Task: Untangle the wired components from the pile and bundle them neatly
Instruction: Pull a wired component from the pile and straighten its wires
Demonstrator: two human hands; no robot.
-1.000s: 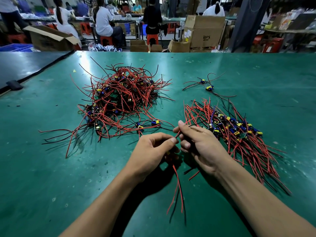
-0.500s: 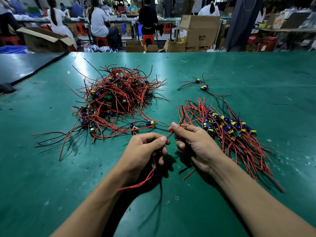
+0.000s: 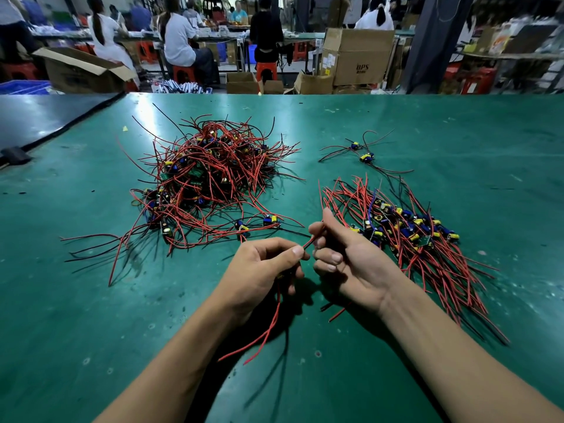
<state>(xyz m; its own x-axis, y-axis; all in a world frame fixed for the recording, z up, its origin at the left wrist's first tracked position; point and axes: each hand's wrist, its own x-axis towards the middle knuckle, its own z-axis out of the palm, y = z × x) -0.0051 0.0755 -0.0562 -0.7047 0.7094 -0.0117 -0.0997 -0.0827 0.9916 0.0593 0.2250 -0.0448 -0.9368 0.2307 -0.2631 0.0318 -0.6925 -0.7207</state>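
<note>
A tangled pile (image 3: 210,178) of red and black wired components lies on the green table (image 3: 91,300), left of centre. A sorted bundle (image 3: 409,236) with aligned wires and blue-yellow parts lies to the right. My left hand (image 3: 262,270) grips one wired component, whose red and black wires (image 3: 268,331) hang below the fist. My right hand (image 3: 345,254) pinches a red wire end (image 3: 309,241) of the same component between thumb and fingers. Both hands hover just above the table, between pile and bundle.
Two loose components (image 3: 363,152) lie behind the sorted bundle. A black mat (image 3: 39,117) borders the table's far left. Beyond the far edge stand cardboard boxes (image 3: 357,56), red stools and several seated people at other benches.
The wires hanging from my left hand have swung from a leftward curl to dangling downward. My right hand has kept its pinch on the red wire end. The piles have not moved.
</note>
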